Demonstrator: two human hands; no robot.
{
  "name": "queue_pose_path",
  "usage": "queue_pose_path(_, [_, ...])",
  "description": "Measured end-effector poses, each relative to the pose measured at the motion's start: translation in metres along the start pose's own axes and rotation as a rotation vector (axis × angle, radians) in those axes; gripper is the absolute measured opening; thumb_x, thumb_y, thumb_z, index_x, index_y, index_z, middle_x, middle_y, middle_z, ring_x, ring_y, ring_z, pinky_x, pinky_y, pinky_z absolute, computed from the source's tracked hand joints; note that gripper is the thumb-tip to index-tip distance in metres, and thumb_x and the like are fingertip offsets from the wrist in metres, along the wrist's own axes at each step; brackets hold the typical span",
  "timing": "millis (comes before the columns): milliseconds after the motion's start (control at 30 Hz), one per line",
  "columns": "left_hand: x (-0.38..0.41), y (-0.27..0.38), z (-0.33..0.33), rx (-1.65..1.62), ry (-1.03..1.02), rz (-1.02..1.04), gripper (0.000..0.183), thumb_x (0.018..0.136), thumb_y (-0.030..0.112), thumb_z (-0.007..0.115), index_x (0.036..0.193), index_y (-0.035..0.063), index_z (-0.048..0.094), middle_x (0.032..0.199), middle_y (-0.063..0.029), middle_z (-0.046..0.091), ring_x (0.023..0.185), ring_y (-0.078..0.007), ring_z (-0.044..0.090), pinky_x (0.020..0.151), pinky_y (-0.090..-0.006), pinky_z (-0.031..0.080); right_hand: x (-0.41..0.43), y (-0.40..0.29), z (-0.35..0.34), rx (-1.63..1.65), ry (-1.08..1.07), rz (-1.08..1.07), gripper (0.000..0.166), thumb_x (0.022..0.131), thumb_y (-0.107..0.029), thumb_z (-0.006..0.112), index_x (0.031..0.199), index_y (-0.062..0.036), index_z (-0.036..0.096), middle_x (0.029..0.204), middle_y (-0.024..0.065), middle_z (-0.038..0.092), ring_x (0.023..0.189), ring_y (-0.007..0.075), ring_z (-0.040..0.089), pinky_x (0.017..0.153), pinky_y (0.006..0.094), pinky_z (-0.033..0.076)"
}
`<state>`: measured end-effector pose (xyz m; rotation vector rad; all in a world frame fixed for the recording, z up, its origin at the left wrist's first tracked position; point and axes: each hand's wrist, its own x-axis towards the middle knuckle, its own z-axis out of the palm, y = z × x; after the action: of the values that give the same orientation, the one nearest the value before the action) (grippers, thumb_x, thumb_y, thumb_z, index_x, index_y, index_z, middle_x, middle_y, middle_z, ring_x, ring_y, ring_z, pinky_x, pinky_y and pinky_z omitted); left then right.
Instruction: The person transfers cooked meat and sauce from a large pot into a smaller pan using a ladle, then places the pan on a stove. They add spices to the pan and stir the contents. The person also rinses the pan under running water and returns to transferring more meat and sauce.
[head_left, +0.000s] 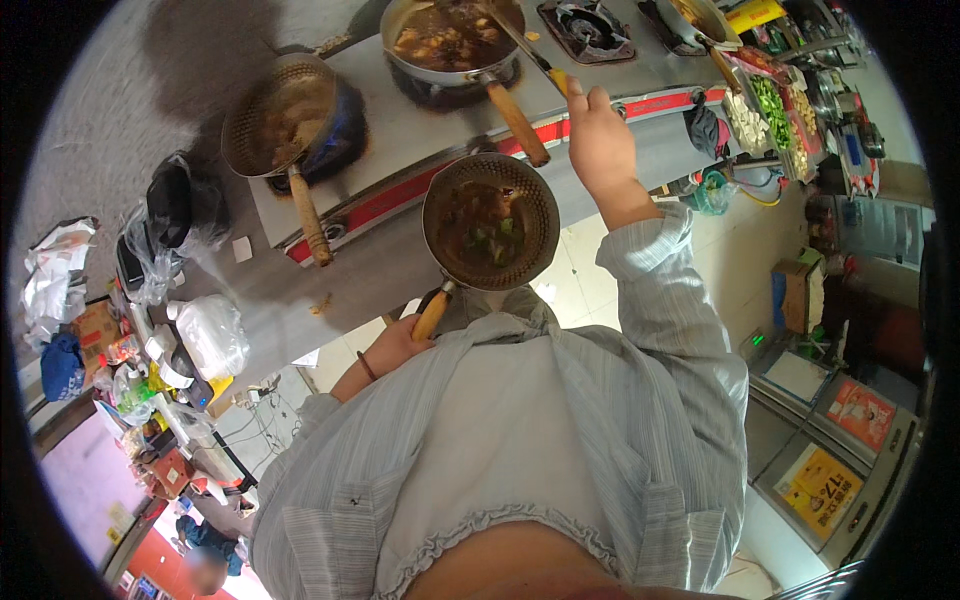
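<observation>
My left hand (391, 346) grips the wooden handle of a dimpled metal saucepan (491, 166), held off the stove in front of my body. Dark broth with green leafy pieces (495, 244) lies inside it. My right hand (602, 139) is closed around the yellow handle of a long metal utensil (529, 51), whose far end reaches into a wider pan (431, 75) of brown liquid with pale chunks. What shape that end has is hidden. That wider pan sits on a burner, its wooden handle towards me.
Another dimpled saucepan (240, 142) stands over a blue flame (330, 142) at left. A bare burner (589, 30) and a further pan (697, 30) lie to the right. Trays of chopped greens (770, 112) line the far right. Plastic bags (214, 334) lie left; a person (210, 544) is lower left.
</observation>
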<state>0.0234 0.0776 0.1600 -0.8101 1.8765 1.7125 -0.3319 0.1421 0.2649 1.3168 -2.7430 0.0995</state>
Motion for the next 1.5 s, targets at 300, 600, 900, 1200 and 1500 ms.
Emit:
queue_pose_path(300, [0.038, 0.069, 0.071, 0.153, -0.040, 0.031, 0.040, 0.074, 0.020, 0.059, 0.104, -0.0038, 0.051, 0.085, -0.0150, 0.058, 0.078, -0.0215, 0.055, 0.073, -0.0326, 0.044, -0.170, 0.149, -0.027, 1.890, 0.017, 0.603, 0.040, 0.089, -0.018, 0.050, 0.124, 0.0005, 0.042, 0.068, -0.0045, 0.043, 0.047, -0.0001, 0.028, 0.041, 0.0143, 0.024])
queue_pose_path(600, [0.130, 0.184, 0.200, 0.043, -0.187, 0.110, 0.019, 0.078, 0.011, 0.057, 0.092, 0.0011, 0.049, 0.062, -0.0026, 0.049, 0.043, -0.0099, 0.048, 0.038, -0.0254, 0.038, -0.416, 0.282, -0.048, 0.906, 0.147, 0.751, 0.039, 0.085, -0.010, 0.056, 0.121, 0.0015, 0.048, 0.072, 0.0004, 0.052, 0.056, 0.0074, 0.044, 0.051, 0.0222, 0.039])
queue_pose_path(900, [0.216, 0.301, 0.295, 0.122, -0.433, 0.071, 0.013, 0.079, 0.009, 0.055, 0.086, 0.0053, 0.045, 0.060, 0.0005, 0.044, 0.039, -0.0086, 0.041, 0.035, -0.0227, 0.034, -0.442, 0.357, -0.054, 0.336, 0.094, 0.800, 0.037, 0.078, -0.003, 0.059, 0.115, -0.0072, 0.055, 0.074, 0.0106, 0.052, 0.058, 0.0249, 0.052, 0.055, 0.0344, 0.044])
queue_pose_path(1200, [0.344, 0.381, 0.351, 0.496, -0.389, 0.429, 0.013, 0.078, 0.009, 0.058, 0.085, 0.0044, 0.048, 0.062, 0.0002, 0.045, 0.048, -0.0094, 0.044, 0.043, -0.0253, 0.038, -0.412, 0.459, -0.055, 0.209, 0.099, 0.982, 0.038, 0.078, -0.005, 0.060, 0.115, -0.0092, 0.055, 0.074, 0.0084, 0.052, 0.058, 0.0215, 0.053, 0.053, 0.0329, 0.045])
queue_pose_path(1500, [0.399, 0.452, 0.403, 0.635, -0.237, 0.602, 0.019, 0.072, 0.011, 0.058, 0.077, -0.0007, 0.043, 0.071, -0.0208, 0.050, 0.067, -0.0387, 0.051, 0.058, -0.0405, 0.041, -0.358, 0.534, -0.056, 0.547, 0.015, 1.166, 0.036, 0.080, -0.006, 0.058, 0.116, -0.0021, 0.053, 0.086, 0.0156, 0.060, 0.076, 0.0270, 0.059, 0.069, 0.0330, 0.046])
